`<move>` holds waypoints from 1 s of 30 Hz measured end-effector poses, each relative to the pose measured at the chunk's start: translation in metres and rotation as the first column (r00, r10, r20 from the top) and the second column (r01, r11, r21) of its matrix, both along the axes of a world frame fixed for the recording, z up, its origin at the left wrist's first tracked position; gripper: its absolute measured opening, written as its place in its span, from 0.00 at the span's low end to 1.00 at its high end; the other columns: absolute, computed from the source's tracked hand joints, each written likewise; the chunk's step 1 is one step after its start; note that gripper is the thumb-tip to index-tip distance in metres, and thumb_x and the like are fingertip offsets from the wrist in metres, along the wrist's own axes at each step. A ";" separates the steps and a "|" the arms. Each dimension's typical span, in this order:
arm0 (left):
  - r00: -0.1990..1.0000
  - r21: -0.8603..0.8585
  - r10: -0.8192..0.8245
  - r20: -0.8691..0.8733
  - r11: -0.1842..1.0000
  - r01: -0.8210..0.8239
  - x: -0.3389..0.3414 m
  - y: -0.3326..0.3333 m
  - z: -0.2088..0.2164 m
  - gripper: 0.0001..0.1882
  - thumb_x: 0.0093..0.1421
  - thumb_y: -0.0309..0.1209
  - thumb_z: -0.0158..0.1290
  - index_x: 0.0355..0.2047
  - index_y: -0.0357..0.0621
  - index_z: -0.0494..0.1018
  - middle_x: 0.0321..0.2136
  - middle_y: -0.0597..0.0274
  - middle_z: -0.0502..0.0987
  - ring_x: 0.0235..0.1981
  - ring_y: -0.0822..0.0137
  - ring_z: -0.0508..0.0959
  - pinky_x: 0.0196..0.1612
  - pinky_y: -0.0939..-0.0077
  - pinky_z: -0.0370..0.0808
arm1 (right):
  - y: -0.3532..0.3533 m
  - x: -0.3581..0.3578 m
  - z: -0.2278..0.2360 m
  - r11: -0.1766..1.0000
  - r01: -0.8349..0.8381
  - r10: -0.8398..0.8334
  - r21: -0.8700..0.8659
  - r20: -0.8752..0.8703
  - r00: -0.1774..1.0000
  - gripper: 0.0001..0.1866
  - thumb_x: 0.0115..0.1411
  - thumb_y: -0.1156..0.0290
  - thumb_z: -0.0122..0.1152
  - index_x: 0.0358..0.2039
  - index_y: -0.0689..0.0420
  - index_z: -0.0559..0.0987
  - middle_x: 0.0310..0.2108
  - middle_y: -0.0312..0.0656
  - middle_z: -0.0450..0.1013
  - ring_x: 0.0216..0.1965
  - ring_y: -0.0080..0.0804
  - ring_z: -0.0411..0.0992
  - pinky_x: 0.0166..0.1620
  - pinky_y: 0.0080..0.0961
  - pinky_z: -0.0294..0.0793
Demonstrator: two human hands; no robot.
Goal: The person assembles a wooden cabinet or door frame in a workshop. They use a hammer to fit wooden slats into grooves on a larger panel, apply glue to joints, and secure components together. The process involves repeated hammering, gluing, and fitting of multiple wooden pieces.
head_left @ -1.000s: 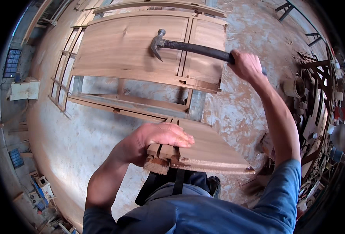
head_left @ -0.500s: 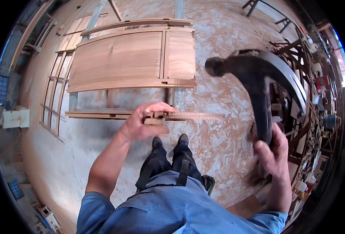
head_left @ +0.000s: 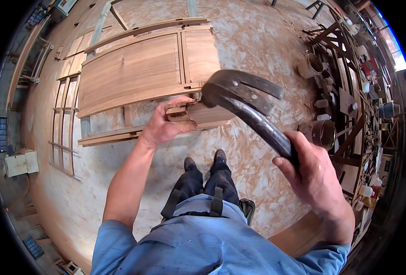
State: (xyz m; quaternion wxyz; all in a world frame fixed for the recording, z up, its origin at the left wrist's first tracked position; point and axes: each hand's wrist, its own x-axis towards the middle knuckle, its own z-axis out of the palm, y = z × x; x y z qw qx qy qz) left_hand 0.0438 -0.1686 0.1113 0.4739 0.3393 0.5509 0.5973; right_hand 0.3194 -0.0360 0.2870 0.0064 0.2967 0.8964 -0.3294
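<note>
My left hand (head_left: pixel 158 124) is closed around the notched end of a wooden piece (head_left: pixel 212 115), which reaches out to the right over the floor. In my right hand (head_left: pixel 312 172) is a claw hammer (head_left: pixel 253 112) with a dark, worn head, gripped by its handle. Its striking face is right at the wooden piece, just beyond my left fingers; whether the two touch I cannot tell. Behind them lies a framed wooden panel (head_left: pixel 129 68) with a wide and a narrow field. A long wooden rail (head_left: pixel 106 138) lies on the near side of the panel, partly behind my left hand.
Slatted wooden frames (head_left: pixel 65 121) stand at the left. Metal supports (head_left: pixel 84 126) show under the panel. Along the right are buckets (head_left: pixel 310 65), small containers and stacked timber (head_left: pixel 349 123). A white box (head_left: pixel 22 163) is at the far left.
The hammer has swung left and down from the right to the wooden piece. My left hand has risen slightly with the piece, and the whole view has shifted.
</note>
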 end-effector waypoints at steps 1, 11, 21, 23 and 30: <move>1.000 -0.025 0.009 0.006 1.000 -0.008 -0.001 -0.001 0.000 0.30 0.42 0.19 0.68 0.48 0.41 0.72 0.42 0.68 0.77 0.44 0.76 0.73 0.49 0.78 0.71 | 0.000 -0.002 0.000 1.000 0.001 -0.001 0.010 -0.016 1.000 0.19 0.56 0.71 0.63 0.46 0.64 0.69 0.23 0.50 0.68 0.24 0.45 0.69 0.30 0.32 0.69; 1.000 -0.018 -0.014 -0.019 1.000 0.013 -0.005 0.000 -0.007 0.29 0.43 0.18 0.67 0.47 0.44 0.73 0.39 0.70 0.77 0.41 0.77 0.73 0.45 0.80 0.72 | -0.001 -0.010 0.001 0.999 -0.041 0.042 0.023 -0.020 0.999 0.17 0.57 0.67 0.63 0.41 0.61 0.69 0.21 0.52 0.70 0.23 0.51 0.72 0.25 0.40 0.69; 0.996 0.051 -0.021 -0.088 0.998 0.025 -0.009 -0.001 -0.007 0.27 0.41 0.18 0.68 0.45 0.41 0.73 0.41 0.67 0.75 0.45 0.74 0.72 0.50 0.77 0.69 | -0.002 -0.005 -0.010 0.999 0.003 -0.006 -0.038 -0.078 0.997 0.16 0.56 0.68 0.64 0.41 0.62 0.71 0.19 0.49 0.67 0.20 0.45 0.71 0.26 0.35 0.69; 0.987 0.085 0.004 -0.158 0.996 0.010 -0.007 0.000 -0.005 0.27 0.41 0.19 0.68 0.44 0.41 0.73 0.41 0.67 0.74 0.44 0.74 0.72 0.50 0.77 0.68 | -0.002 0.012 -0.022 0.980 0.130 -0.148 -0.148 -0.118 0.982 0.14 0.55 0.72 0.62 0.39 0.64 0.72 0.18 0.46 0.65 0.19 0.36 0.70 0.25 0.32 0.67; 0.988 0.148 0.010 -0.153 0.989 0.013 -0.007 0.000 -0.012 0.28 0.40 0.20 0.68 0.44 0.41 0.73 0.41 0.67 0.73 0.42 0.74 0.71 0.48 0.78 0.68 | -0.004 0.053 -0.097 0.341 0.398 -0.773 -0.852 -0.012 0.635 0.11 0.68 0.63 0.43 0.33 0.58 0.64 0.18 0.39 0.65 0.13 0.27 0.65 0.15 0.25 0.68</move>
